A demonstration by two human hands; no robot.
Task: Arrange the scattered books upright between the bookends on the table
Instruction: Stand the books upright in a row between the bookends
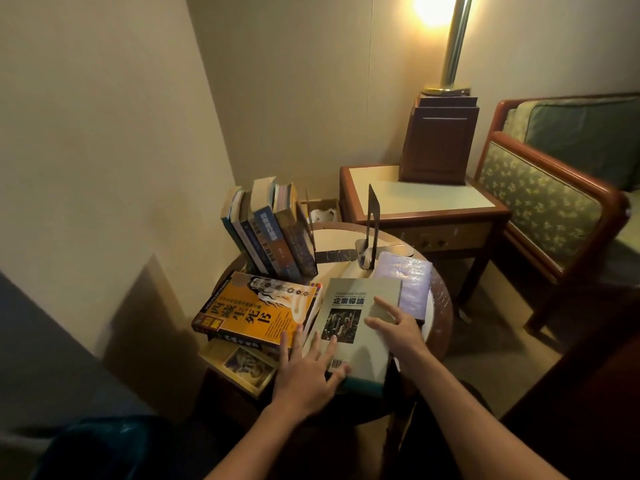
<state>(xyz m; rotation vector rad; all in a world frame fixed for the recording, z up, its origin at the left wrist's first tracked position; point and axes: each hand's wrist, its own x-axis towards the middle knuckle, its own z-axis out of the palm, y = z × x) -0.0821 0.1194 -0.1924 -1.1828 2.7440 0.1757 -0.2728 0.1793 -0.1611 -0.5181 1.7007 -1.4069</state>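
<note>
Item: grey book [360,355], lying flat under both hands. L hand [308,368] had fingers spread on its near-left corner. R hand [398,327] lay spread flat on the cover, neither gripping. Upright row [273,230] & bookend [372,220] stood beyond the fingertips. Risk, est.: book overhung table [332,237] edge nr wrists, so an uneven lift could drop it.

Beige walls [104,116] fill the upper left. Top centre, a glowing brass-stemmed lamp [454,46] sits on a dark wooden box [438,143] atop a cream-topped square side table [415,194]. Far right, a green floral wood-framed armchair [540,202].
</note>
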